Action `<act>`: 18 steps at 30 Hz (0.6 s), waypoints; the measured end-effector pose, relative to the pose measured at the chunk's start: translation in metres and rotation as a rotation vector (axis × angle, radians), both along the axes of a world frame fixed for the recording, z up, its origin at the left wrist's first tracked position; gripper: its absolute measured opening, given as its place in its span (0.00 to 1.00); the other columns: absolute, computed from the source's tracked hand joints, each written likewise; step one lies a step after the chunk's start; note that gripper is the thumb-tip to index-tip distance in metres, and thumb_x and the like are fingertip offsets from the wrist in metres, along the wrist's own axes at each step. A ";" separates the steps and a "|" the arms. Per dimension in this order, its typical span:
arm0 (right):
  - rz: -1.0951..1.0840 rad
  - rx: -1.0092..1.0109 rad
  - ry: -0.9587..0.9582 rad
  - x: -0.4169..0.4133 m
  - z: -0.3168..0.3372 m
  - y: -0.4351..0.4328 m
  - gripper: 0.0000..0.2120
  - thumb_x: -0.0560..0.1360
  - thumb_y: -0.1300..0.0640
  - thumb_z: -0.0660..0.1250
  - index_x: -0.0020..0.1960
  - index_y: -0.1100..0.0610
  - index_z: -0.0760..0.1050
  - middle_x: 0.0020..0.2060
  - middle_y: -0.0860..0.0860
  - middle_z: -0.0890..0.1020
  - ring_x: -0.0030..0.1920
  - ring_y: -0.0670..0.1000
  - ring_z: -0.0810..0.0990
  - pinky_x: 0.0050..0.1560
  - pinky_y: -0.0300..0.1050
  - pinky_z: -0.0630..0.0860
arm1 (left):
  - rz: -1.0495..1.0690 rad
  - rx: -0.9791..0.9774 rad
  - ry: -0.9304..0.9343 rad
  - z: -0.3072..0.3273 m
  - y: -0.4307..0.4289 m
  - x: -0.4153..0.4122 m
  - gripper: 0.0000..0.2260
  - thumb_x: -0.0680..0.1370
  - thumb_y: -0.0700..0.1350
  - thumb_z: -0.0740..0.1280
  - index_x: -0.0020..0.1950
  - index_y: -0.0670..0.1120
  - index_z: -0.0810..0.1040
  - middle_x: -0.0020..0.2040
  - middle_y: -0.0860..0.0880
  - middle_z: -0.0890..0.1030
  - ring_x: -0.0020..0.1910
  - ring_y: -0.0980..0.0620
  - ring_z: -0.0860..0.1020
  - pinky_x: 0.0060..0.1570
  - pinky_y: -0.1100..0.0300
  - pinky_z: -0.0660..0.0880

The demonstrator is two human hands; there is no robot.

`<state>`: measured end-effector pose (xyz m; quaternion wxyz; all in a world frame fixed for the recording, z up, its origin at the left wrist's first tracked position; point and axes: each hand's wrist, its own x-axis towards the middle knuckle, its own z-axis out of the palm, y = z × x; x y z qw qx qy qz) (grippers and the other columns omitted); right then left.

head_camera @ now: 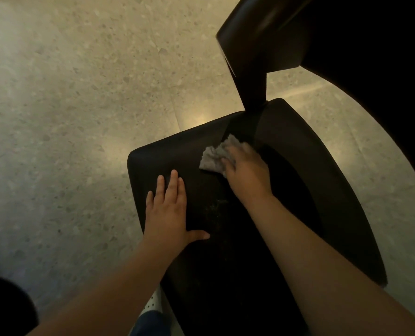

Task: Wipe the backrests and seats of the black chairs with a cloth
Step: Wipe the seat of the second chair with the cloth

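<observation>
Mid-wipe on the seat point(158, 156), by the look of it. Got the cloth point(212, 157) bunched up at the far end, just short of the post leading up to the backrest point(257, 32), tucked under the right hand point(246, 170). Right fingers point(228, 163): flat press or pinch, can't tell, too blurry. Left hand point(168, 209) planted flat on the near-left part, fingers straight and close together, thumb stuck out sideways, holding nothing, well apart from the cloth.

So: right hand the one on the job, cloth poking out ahead and left of its knuckles. Long way of the seat running from the near edge up toward the post, most of the bare stretch lying back toward the body. Probably calls for dragging the cloth back along that line, and maybe shifting the left hand out of the path first. Backrest up top right, no hand on it.
</observation>
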<state>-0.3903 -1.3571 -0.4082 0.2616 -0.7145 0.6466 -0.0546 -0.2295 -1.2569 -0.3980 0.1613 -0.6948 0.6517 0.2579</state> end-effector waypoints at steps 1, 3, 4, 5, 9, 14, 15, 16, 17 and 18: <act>0.013 0.004 -0.048 -0.006 0.003 0.016 0.17 0.81 0.52 0.60 0.69 0.48 0.70 0.65 0.51 0.71 0.62 0.52 0.73 0.60 0.48 0.73 | -0.002 -0.002 0.002 -0.001 0.000 0.001 0.59 0.66 0.73 0.67 0.78 0.45 0.34 0.76 0.47 0.28 0.76 0.43 0.31 0.76 0.44 0.41; 0.044 0.045 -0.090 -0.021 0.008 0.043 0.16 0.79 0.53 0.62 0.67 0.47 0.73 0.62 0.49 0.74 0.59 0.48 0.75 0.57 0.44 0.74 | -0.009 0.001 0.010 -0.001 0.001 0.001 0.59 0.66 0.73 0.66 0.78 0.45 0.33 0.76 0.47 0.28 0.76 0.43 0.31 0.76 0.44 0.41; 0.063 0.066 -0.081 -0.027 0.012 0.052 0.15 0.79 0.53 0.63 0.65 0.47 0.74 0.60 0.48 0.75 0.57 0.47 0.76 0.56 0.42 0.74 | -0.006 -0.001 0.016 -0.001 0.001 0.002 0.59 0.66 0.73 0.66 0.78 0.45 0.34 0.76 0.47 0.29 0.76 0.43 0.32 0.76 0.44 0.41; 0.079 0.079 -0.071 -0.032 0.015 0.054 0.14 0.79 0.53 0.64 0.64 0.48 0.75 0.58 0.48 0.75 0.55 0.47 0.76 0.53 0.41 0.74 | 0.000 -0.006 0.020 -0.001 0.001 0.002 0.59 0.66 0.73 0.67 0.78 0.45 0.34 0.76 0.47 0.29 0.76 0.43 0.32 0.76 0.44 0.41; 0.019 -0.061 -0.089 -0.028 0.025 0.024 0.15 0.79 0.53 0.63 0.64 0.49 0.75 0.54 0.50 0.75 0.50 0.48 0.76 0.48 0.42 0.74 | 0.001 -0.014 0.026 0.000 0.003 0.003 0.59 0.66 0.73 0.67 0.78 0.45 0.34 0.77 0.48 0.29 0.76 0.44 0.32 0.76 0.44 0.41; 0.003 0.006 0.076 0.004 0.002 -0.022 0.18 0.82 0.50 0.57 0.72 0.47 0.68 0.65 0.54 0.69 0.62 0.55 0.71 0.60 0.49 0.72 | 0.016 -0.051 0.039 -0.001 0.005 0.003 0.59 0.65 0.73 0.67 0.78 0.46 0.35 0.77 0.48 0.30 0.76 0.45 0.32 0.76 0.45 0.40; -0.004 0.018 0.069 0.005 -0.003 -0.016 0.18 0.82 0.50 0.57 0.72 0.47 0.68 0.65 0.54 0.69 0.63 0.55 0.71 0.61 0.49 0.71 | 0.017 -0.058 0.043 -0.002 0.005 0.004 0.59 0.65 0.73 0.67 0.78 0.46 0.35 0.77 0.49 0.30 0.76 0.45 0.32 0.76 0.45 0.40; -0.003 0.007 0.038 0.004 -0.006 -0.005 0.18 0.82 0.51 0.58 0.71 0.47 0.69 0.65 0.54 0.70 0.63 0.55 0.71 0.60 0.49 0.72 | 0.018 -0.063 0.049 -0.002 0.006 0.004 0.59 0.65 0.73 0.67 0.78 0.46 0.35 0.77 0.49 0.30 0.76 0.45 0.32 0.76 0.46 0.40; 0.004 -0.012 -0.008 0.001 -0.006 0.010 0.18 0.81 0.53 0.59 0.70 0.47 0.71 0.64 0.53 0.71 0.62 0.55 0.72 0.60 0.50 0.73 | 0.018 -0.072 0.058 -0.003 0.007 0.006 0.59 0.65 0.73 0.67 0.78 0.46 0.34 0.77 0.49 0.30 0.76 0.45 0.32 0.76 0.46 0.40; 0.018 -0.014 -0.054 -0.003 -0.004 0.024 0.17 0.81 0.54 0.61 0.69 0.47 0.72 0.63 0.52 0.72 0.61 0.54 0.73 0.60 0.50 0.74 | 0.016 -0.086 0.067 -0.003 0.008 0.008 0.59 0.65 0.74 0.66 0.78 0.46 0.34 0.77 0.49 0.30 0.76 0.46 0.32 0.76 0.47 0.40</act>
